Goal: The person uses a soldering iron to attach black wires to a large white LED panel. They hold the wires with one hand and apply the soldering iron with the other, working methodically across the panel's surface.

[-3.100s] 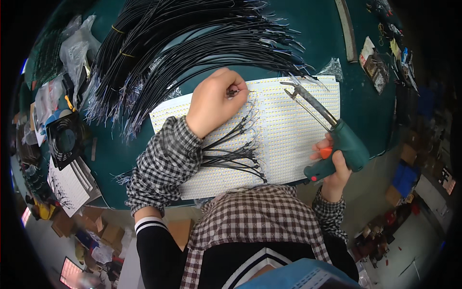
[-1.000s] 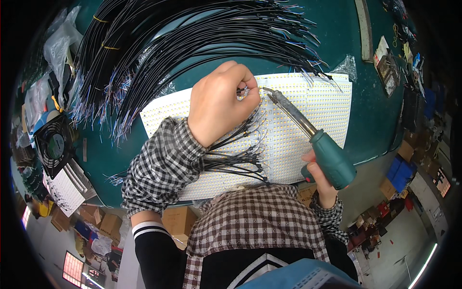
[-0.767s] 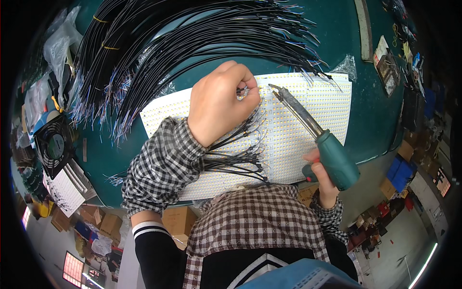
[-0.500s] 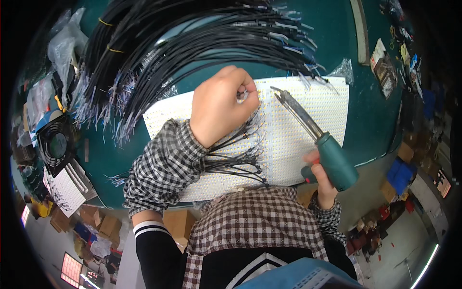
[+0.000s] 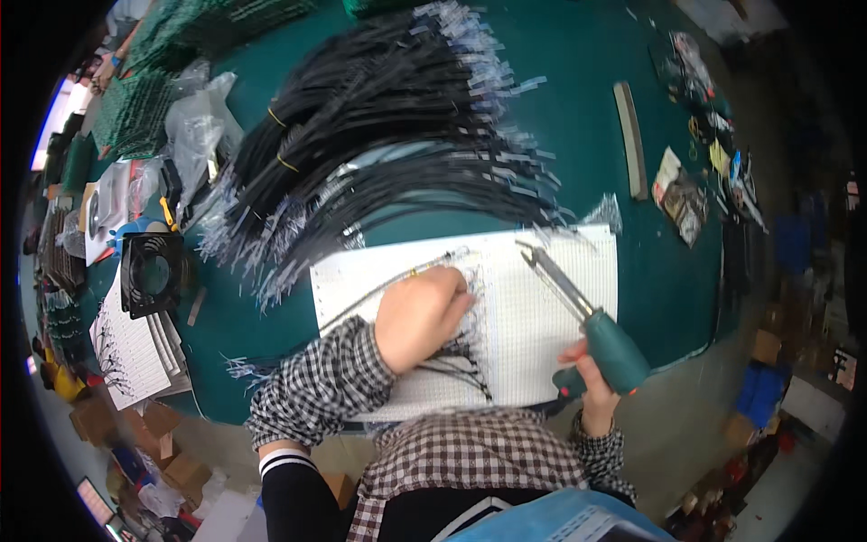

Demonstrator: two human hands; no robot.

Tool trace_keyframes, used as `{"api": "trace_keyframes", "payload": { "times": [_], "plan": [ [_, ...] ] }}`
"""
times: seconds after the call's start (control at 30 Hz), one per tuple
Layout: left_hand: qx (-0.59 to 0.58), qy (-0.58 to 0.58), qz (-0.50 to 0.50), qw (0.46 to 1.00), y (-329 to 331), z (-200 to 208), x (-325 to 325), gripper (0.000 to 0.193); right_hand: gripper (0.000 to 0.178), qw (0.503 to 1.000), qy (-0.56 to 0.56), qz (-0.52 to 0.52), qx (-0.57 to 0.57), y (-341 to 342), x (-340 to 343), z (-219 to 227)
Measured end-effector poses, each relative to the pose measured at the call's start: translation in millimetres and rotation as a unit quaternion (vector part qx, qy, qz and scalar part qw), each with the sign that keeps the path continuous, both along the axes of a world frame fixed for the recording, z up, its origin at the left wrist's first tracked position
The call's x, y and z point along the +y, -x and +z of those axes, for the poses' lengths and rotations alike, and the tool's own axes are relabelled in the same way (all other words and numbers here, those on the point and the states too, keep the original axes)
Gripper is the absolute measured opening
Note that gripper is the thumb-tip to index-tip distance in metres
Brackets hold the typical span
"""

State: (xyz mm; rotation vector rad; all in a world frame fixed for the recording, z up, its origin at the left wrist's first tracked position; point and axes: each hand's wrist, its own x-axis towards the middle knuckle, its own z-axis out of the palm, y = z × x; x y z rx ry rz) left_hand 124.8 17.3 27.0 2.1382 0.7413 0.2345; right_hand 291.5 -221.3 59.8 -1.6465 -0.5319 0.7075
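Observation:
A white panel with rows of small dots lies in front of me. Over its left half my left hand is closed, fingers curled inward; whatever they may hold is hidden. Just beyond that hand, a black cable slants across the panel, its stripped end near the far edge. More black wires run under and beside the hand toward the panel's middle. My right hand grips a green soldering gun by its handle. The gun's metal tip points up-left, above the panel's right half.
Large bundles of black cables with pale stripped ends cover the far table. To the left are a black fan, stacked panels and plastic bags. A grey strip and a small packet lie at right.
The whole view has shifted, so the table sits lower. My left hand has drawn back from the panel's far edge, and a cable now shows beyond it. My right hand still holds the soldering gun.

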Motion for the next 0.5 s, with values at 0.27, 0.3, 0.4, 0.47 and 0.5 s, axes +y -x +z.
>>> {"api": "trace_keyframes", "payload": {
  "times": [0.27,0.3,0.4,0.47,0.5],
  "plan": [
    [-0.047,-0.134,0.019,0.990,-6,-4,9,0.010,0.053,1.000,0.020,0.021,-0.003,4,-16,-2],
    [-0.050,-0.127,0.016,0.991,-7,-5,10,0.010,0.054,1.000,0.019,0.024,-0.003,3,-16,-2],
    [-0.080,-0.085,0.011,0.993,-7,-10,11,0.010,0.054,0.999,0.018,0.030,-0.005,2,-15,-3],
    [-0.079,-0.042,0.015,0.996,-11,-9,12,0.009,0.054,0.999,0.019,0.026,-0.007,2,-15,-4],
    [-0.077,-0.021,0.018,0.997,-12,-7,12,0.009,0.054,0.999,0.021,0.029,-0.010,2,-14,-4]
  ]
}}
